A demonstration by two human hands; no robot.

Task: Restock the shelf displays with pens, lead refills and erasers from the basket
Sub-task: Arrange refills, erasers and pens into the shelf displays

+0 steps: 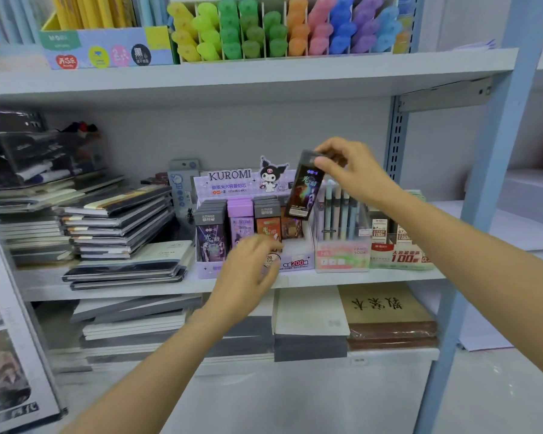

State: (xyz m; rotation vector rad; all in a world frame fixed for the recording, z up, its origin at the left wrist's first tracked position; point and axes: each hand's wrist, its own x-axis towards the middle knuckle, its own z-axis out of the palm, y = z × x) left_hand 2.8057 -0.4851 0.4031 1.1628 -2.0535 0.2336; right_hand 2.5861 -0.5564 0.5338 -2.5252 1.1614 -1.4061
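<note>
**Lead refill case: one, held over display**

My right hand pinches the top of a dark lead refill case, tilted above the Kuromi display box on the shelf. My left hand is blurred at the box front; I cannot tell its grip.

Lighting brightly, evenly, shadowing softly beneath the upper shelf, bowing at the edges — blurring the left hand.
</note>
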